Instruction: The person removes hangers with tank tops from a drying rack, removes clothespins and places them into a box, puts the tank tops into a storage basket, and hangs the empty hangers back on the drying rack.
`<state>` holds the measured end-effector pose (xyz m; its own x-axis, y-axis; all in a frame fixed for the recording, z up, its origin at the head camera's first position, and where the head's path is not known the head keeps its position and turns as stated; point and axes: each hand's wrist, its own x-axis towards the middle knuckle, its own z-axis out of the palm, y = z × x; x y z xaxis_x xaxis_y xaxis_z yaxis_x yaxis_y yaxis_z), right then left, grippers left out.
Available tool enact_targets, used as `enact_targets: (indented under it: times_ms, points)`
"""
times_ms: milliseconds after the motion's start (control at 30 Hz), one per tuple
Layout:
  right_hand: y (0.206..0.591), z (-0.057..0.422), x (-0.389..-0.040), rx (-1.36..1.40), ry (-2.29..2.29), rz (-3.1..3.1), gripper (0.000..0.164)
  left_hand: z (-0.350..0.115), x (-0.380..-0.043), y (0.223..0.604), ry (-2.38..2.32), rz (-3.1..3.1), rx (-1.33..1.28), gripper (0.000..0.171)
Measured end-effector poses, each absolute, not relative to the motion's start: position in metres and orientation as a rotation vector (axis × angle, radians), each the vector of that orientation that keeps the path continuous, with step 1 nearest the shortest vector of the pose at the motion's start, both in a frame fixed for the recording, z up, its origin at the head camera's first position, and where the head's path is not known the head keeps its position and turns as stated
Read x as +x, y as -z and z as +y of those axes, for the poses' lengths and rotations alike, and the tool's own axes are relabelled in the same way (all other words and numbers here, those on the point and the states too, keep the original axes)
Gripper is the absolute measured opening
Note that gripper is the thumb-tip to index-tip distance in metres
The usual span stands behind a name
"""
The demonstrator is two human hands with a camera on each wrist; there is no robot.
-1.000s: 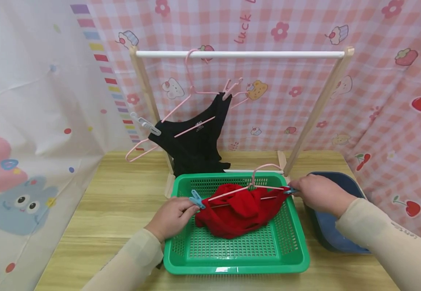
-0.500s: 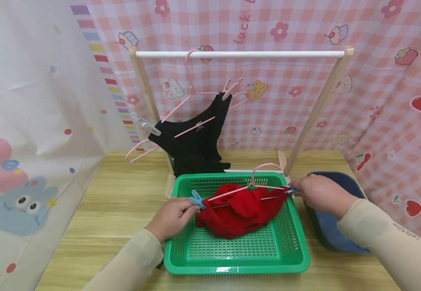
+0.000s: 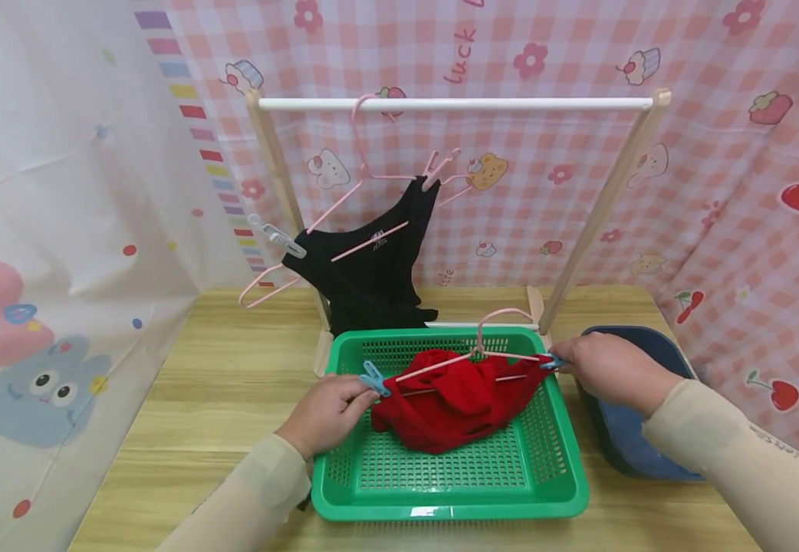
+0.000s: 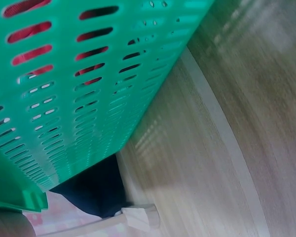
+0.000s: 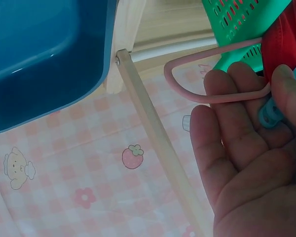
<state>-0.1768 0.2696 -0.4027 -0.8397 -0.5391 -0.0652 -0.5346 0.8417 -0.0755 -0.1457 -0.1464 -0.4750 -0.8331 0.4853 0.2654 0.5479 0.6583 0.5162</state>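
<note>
A red garment [image 3: 434, 433] hangs on a pink clothes hanger [image 3: 434, 369] over the green basket [image 3: 451, 510]. One blue clothespin [image 3: 373, 377] clips its left shoulder, another [image 5: 270, 114] its right. My left hand [image 3: 323, 414] grips the hanger's left end beside its clothespin, with the exact finger contact hidden. At the other end, my right hand [image 3: 609, 368] pinches the right clothespin. In the right wrist view, the thumb covers part of that clothespin, and the pink hanger end crosses in front of the fingers [image 5: 237, 128].
Behind the basket, a black garment [image 3: 379, 268] hangs tilted from a wooden rack with a white rod [image 3: 510, 103], held by another pink hanger and clothespins. A dark blue tub [image 3: 648, 445] stands right of the basket on the wooden table [image 3: 185, 429].
</note>
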Motion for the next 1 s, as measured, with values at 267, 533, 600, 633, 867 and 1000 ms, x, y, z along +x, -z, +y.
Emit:
enact_targets:
  times_ms: [267, 533, 600, 633, 867, 1000]
  points:
    - [0.4018, 0.2702, -0.1759, -0.858, 0.071, 2.946, 0.017, -0.1469, -0.1456, 0.4745, 0.914, -2.772, -0.864, 0.027]
    - [0.3998, 0.2701, -0.1756, -0.866, 0.048, 2.985, 0.021, -0.1470, -0.1453, 0.4746, 0.927, -2.794, -0.844, 0.033]
    - [0.3991, 0.2699, -0.1756, -0.858, 0.055, 2.987, 0.019, -0.1470, -0.1452, 0.4748, 0.924, -2.797, -0.840, 0.032]
    - [0.3987, 0.2697, -0.1756, -0.853, 0.058, 2.989, 0.019, -0.1470, -0.1453, 0.4750, 0.922, -2.796, -0.840, 0.032]
    - [0.3974, 0.2694, -0.1748, -0.818, 0.069, 3.009, 0.018, -0.1470, -0.1452, 0.4753, 0.922, -2.774, -0.847, 0.029]
    - [0.3952, 0.2694, -0.1729, -0.814, 0.077, 3.010, 0.015, -0.1474, -0.1452, 0.4756, 0.936, -2.777, -0.842, 0.029]
